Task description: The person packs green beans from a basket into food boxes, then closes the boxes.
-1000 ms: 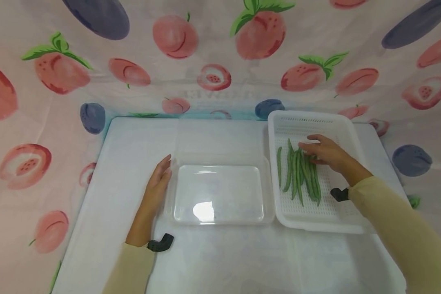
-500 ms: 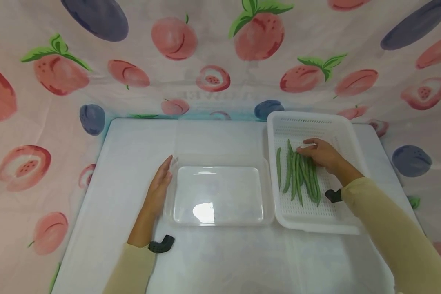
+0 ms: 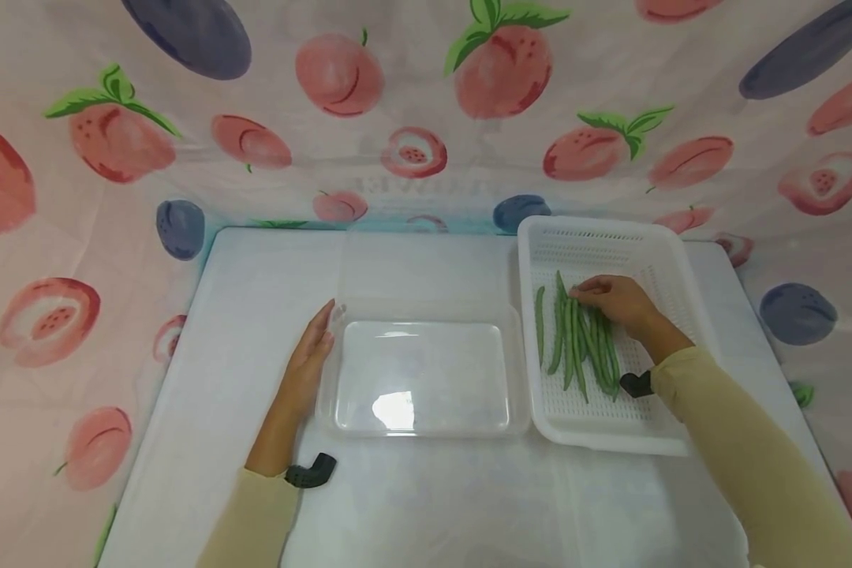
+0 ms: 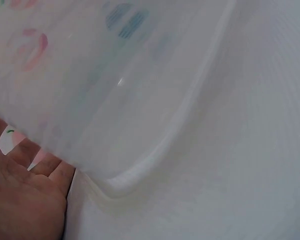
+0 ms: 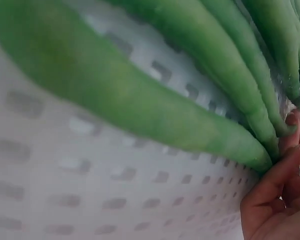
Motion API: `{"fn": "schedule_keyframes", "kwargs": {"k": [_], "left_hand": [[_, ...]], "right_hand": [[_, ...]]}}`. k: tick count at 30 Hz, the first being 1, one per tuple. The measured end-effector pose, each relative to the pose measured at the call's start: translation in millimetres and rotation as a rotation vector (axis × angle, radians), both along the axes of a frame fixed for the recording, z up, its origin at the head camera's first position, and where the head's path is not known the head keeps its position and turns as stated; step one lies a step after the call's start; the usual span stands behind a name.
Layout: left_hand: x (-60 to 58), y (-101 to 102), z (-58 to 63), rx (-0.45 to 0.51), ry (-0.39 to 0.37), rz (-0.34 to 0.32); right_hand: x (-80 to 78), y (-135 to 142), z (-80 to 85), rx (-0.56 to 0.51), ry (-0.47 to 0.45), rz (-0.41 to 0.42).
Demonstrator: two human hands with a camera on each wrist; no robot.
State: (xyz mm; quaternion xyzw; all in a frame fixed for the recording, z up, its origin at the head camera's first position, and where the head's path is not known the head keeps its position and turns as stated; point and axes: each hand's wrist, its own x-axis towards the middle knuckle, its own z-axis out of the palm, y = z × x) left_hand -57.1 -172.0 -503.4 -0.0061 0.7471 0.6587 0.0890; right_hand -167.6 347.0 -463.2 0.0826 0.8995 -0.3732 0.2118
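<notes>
My left hand [image 3: 305, 359] rests with straightened fingers along the left side of a clear plastic container [image 3: 422, 433]. In the left wrist view, the palm [image 4: 30, 200] and fingers lie at the container's rim [image 4: 140, 167]. To the right, a white perforated basket [image 3: 610, 448] holds several long green beans [image 3: 570, 339], lying side by side. My right hand [image 3: 621, 304] is over the basket, thumb and fingers pinching at the far ends of the beans. The right wrist view has these fingers [image 5: 277, 187] at the tips of green beans [image 5: 140, 112]; some fingertips are hidden.
The container and basket stand side by side on a white-covered table [image 3: 454, 505]. A fruit-printed cloth [image 3: 270, 189] hangs behind and at both sides. One green bean [image 3: 539, 325] lies apart near the basket's left wall.
My right hand has moved slightly left and down, its spread fingers coming together at the ends of the beans. The left hand stays at the container.
</notes>
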Motion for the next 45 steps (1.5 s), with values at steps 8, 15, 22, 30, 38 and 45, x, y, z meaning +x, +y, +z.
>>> {"fn": "schedule_keyframes", "kwargs": {"k": [8, 15, 22, 30, 38, 45], "left_hand": [[-0.8, -1, 0.7, -0.011, 0.003, -0.016], [-1.0, -1, 2.8, -0.033, -0.010, -0.018], [-0.9, -1, 2.8, -0.020, -0.015, -0.025], [-0.5, -2, 0.8, -0.011, -0.021, -0.022], [0.2, -2, 4.0, -0.034, -0.020, -0.013], [1.1, -2, 5.1, -0.025, -0.018, -0.014]], "right_hand": [[4.6, -7, 5.0, 0.048, -0.045, 0.035], [2.6, -4, 3.2, 0.042, -0.064, 0.117], [-0.6, 4, -0.8, -0.003, -0.073, 0.190], [-2.7, 16, 2.6, -0.143, -0.104, 0.163], [-4.8, 20, 12.7, -0.305, -0.147, 0.087], [-4.5, 17, 17.7, -0.288, -0.123, 0.025]]}}
